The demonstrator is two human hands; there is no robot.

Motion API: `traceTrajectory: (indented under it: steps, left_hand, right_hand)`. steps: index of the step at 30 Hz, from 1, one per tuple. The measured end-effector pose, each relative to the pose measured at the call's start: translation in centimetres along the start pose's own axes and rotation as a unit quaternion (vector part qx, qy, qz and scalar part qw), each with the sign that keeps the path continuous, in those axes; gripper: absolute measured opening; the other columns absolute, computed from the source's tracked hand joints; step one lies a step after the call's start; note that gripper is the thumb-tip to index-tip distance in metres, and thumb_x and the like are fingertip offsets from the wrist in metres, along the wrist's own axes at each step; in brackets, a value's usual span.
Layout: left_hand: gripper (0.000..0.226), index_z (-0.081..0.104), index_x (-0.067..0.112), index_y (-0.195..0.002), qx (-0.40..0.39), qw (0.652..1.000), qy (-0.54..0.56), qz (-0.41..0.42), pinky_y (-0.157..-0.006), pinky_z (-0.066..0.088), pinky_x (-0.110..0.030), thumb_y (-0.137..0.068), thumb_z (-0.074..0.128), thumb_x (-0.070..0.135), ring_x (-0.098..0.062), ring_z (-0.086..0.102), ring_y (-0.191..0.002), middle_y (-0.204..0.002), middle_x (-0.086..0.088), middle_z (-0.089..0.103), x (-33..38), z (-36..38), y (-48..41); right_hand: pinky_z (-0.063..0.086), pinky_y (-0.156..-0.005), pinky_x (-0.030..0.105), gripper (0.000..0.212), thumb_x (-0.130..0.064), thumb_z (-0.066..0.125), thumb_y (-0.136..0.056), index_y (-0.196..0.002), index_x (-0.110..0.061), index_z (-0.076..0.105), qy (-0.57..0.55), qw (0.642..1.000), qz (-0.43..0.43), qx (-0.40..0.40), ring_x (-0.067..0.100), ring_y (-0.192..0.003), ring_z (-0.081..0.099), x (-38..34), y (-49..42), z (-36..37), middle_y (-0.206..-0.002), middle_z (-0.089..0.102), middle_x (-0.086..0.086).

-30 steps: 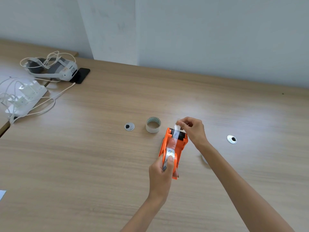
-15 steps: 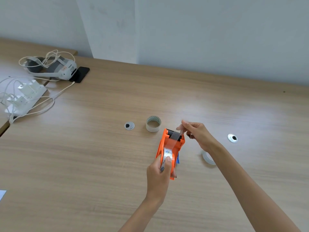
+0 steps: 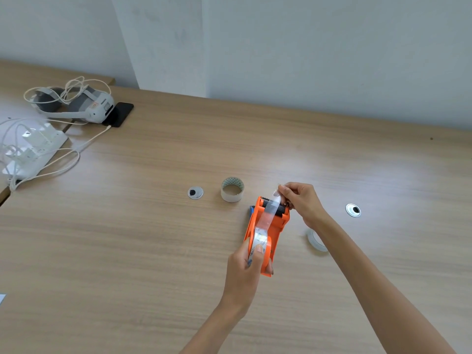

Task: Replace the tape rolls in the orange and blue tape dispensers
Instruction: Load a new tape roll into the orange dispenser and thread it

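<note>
Head view: the orange dispenser (image 3: 277, 227) is held above the tabletop (image 3: 153, 251) centre, the left hand (image 3: 246, 267) in a closed grip around its roll end. The tape end (image 3: 277, 198) is pinched by the right hand (image 3: 302, 200). An empty core (image 3: 232, 192) stands at 11 o'clock, a blue dispenser (image 3: 251, 210) is mostly hidden behind, and a clear roll (image 3: 315, 240) lies at 3 o'clock, partly covered by the forearm.

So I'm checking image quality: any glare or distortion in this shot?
Head view: a bright glare patch washes the table beyond the right hand; wide-angle bending curves the table's far edge; the clear tape strip on the orange dispenser glints.
</note>
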State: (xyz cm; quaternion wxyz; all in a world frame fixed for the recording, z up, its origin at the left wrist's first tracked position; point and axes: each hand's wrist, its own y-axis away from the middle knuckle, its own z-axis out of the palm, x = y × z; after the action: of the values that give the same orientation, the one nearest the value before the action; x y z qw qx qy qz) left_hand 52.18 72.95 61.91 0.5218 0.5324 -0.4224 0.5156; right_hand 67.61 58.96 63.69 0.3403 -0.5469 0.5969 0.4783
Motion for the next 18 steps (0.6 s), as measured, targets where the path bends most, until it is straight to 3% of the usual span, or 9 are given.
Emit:
traceTrajectory:
  steps: [9,12,18]
  left_hand:
    - [0.033,0.055,0.008,-0.068,-0.015,1.000,0.000,-0.006,-0.057,0.046,-0.015,-0.086,0.043,0.034,-0.010,0.055,-0.055,-0.055,-0.001,0.058,-0.2,0.1,0.1]
    - [0.032,0.053,0.008,-0.065,-0.019,1.000,-0.001,-0.011,-0.057,0.045,-0.016,-0.088,0.043,0.029,-0.008,0.053,-0.054,-0.055,-0.001,0.057,-0.1,0.3,0.3]
    - [0.033,0.054,0.010,-0.072,-0.018,0.999,0.007,-0.026,-0.055,0.046,-0.014,-0.083,0.044,0.039,-0.006,0.055,-0.054,-0.058,0.000,0.057,0.0,0.6,0.4]
  right_hand:
    - [0.043,-0.051,0.014,0.020,-0.014,0.060,-0.091,-0.076,-0.005,0.071,0.058,0.996,-0.035,0.065,0.003,-0.047,0.049,0.8,1.2,-0.1,-0.057,0.060,0.004]
    - [0.046,-0.051,0.014,0.020,-0.017,0.062,-0.090,-0.077,-0.006,0.072,0.091,0.991,-0.053,0.085,0.003,-0.049,0.051,1.0,1.2,0.2,-0.056,0.060,0.001]
    - [0.043,-0.051,0.015,0.020,-0.021,0.063,-0.090,-0.076,-0.010,0.072,0.115,0.988,-0.070,0.081,0.006,-0.052,0.051,1.0,1.1,0.6,-0.059,0.062,-0.002]
